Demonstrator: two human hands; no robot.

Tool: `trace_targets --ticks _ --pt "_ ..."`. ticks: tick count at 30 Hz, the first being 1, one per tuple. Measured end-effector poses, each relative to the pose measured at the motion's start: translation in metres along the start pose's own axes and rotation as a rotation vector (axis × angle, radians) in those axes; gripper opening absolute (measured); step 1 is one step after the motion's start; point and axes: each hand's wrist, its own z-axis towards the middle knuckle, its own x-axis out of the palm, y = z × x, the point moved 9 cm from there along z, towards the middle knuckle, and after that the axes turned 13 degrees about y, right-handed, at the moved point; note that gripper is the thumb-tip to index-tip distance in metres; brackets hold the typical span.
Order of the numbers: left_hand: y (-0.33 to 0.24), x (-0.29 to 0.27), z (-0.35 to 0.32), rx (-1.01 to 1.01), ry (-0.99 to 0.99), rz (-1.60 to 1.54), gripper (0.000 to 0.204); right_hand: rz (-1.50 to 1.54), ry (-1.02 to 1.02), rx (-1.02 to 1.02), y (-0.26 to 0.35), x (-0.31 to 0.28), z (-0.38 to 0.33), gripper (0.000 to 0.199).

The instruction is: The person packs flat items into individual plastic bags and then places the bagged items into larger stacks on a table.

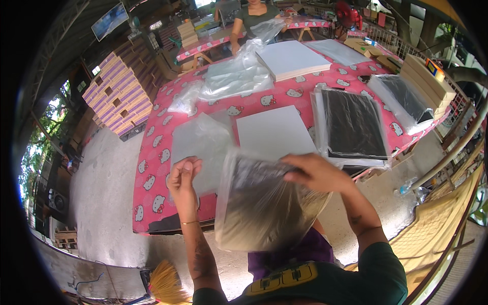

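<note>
My right hand (315,173) grips the upper right edge of a clear plastic bag (264,208), which hangs tilted in front of my body. Something flat and dark shows through the film. To the left of the bag, apart from it, my left hand (185,175) is raised with thumb and fingers curled together; whether anything thin is pinched there I cannot make out. Beneath that hand lie loose clear plastic sleeves (203,142). Just beyond the bag rests a white flat sheet or board (274,132). Right of it, a plastic-wrapped black panel (353,122) lies on a pile.
A pink patterned table (162,137) carries crumpled plastic (236,79), a stack of white boards (292,58), another wrapped black panel (404,96) and brown boxes (424,76). Stacked cartons (122,94) stand at left. Across the table is a person (256,23) handling plastic. A broom (165,284) is lower left.
</note>
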Motion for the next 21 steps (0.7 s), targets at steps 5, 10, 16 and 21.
trace_targets --ticks 5,10,16,21 --pt "0.113 -0.093 -0.014 -0.393 0.037 0.571 0.026 0.172 -0.466 0.286 -0.024 -0.102 -0.063 0.035" --pt "0.146 -0.053 -0.044 -0.06 0.176 1.146 0.036 0.182 -1.217 0.076 -0.022 -0.178 -0.152 0.022" --pt "0.156 -0.041 -0.052 -0.081 0.217 1.217 0.037 -0.268 -1.438 0.142 -0.044 -0.187 -0.199 0.018" --pt "0.154 -0.043 -0.053 -0.063 0.217 1.204 0.035 -0.98 -1.015 0.343 -0.061 -0.157 -0.161 0.019"
